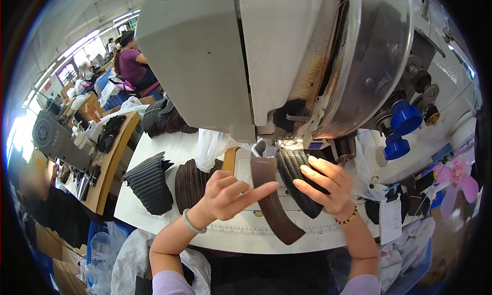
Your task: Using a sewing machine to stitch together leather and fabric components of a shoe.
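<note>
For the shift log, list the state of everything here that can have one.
Left hand: index finger extended, others curled
Right hand: fingers on black piece
Black piece: partly covered
Brown strip: curved
Brown pile: unheld
Black pile: fanned, unheld
Machine light: on
Ceiling lights: on

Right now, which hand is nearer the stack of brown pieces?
Left. The left hand is just right of the stack of brown pieces; the right hand is farther right, on a ribbed black piece.
</note>
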`<act>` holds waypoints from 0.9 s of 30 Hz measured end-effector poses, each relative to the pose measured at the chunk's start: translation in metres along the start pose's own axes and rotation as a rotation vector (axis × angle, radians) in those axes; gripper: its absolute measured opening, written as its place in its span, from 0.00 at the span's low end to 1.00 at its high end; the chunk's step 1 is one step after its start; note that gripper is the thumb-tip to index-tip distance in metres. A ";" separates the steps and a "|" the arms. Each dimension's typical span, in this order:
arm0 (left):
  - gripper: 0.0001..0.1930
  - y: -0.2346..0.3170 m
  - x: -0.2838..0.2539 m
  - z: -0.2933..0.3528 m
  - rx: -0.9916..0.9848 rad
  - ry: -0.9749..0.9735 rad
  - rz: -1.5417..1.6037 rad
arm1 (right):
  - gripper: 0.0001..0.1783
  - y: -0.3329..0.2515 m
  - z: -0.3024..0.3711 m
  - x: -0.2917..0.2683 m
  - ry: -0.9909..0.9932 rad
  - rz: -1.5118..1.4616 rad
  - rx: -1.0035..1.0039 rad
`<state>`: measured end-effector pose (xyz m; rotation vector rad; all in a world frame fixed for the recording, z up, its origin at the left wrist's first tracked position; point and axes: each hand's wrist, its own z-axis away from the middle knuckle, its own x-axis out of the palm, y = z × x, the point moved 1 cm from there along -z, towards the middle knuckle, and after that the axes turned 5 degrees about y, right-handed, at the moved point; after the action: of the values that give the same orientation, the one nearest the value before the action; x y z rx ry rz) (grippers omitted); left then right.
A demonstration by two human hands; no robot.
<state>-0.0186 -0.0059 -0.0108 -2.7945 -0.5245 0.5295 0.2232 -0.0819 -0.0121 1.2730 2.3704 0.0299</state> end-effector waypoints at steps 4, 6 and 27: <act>0.20 0.002 0.011 -0.012 0.044 -0.028 -0.004 | 0.16 0.001 0.005 0.008 0.016 0.007 -0.019; 0.17 0.002 0.012 -0.011 -0.005 -0.169 0.095 | 0.16 0.002 0.006 0.008 0.031 0.016 -0.026; 0.22 0.000 0.000 -0.041 -0.141 -0.371 0.186 | 0.16 0.005 0.004 0.005 0.025 -0.056 -0.008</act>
<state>-0.0026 -0.0128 0.0264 -2.9057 -0.3847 1.1043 0.2267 -0.0760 -0.0160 1.2094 2.4237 0.0385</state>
